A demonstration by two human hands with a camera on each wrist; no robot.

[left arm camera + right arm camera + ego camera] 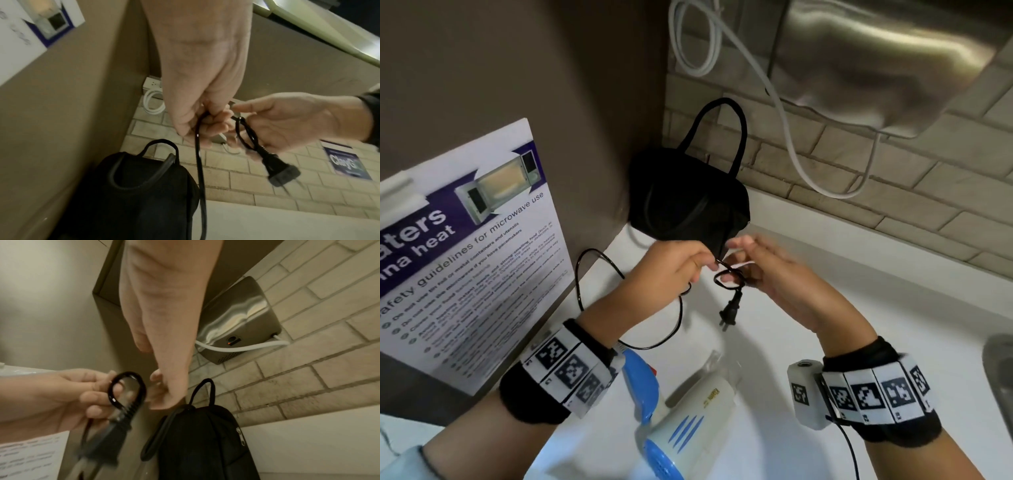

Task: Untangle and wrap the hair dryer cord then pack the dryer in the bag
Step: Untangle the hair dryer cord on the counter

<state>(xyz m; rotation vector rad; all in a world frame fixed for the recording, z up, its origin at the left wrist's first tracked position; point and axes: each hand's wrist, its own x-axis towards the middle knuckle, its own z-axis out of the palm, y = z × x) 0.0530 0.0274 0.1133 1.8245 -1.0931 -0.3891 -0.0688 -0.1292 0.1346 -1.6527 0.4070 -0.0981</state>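
Observation:
A white and blue hair dryer (688, 421) lies on the white counter (876, 301) below my wrists. Its black cord (599, 274) curls left across the counter and rises to my left hand (685, 270), which pinches it just behind a small loop (727, 277). The plug (729, 310) dangles under that loop. In the right wrist view my left hand (82, 394) holds the loop (127, 389). My right hand (760, 270) hovers beside it with relaxed fingers, gripping nothing I can see. The black bag (688, 202) stands behind both hands in the corner.
A microwave safety poster (472, 253) leans on the brown wall at left. A steel hand dryer (876, 61) with a white cable (784, 120) hangs on the brick wall above the bag. A metal object (1000, 370) sits at the right edge.

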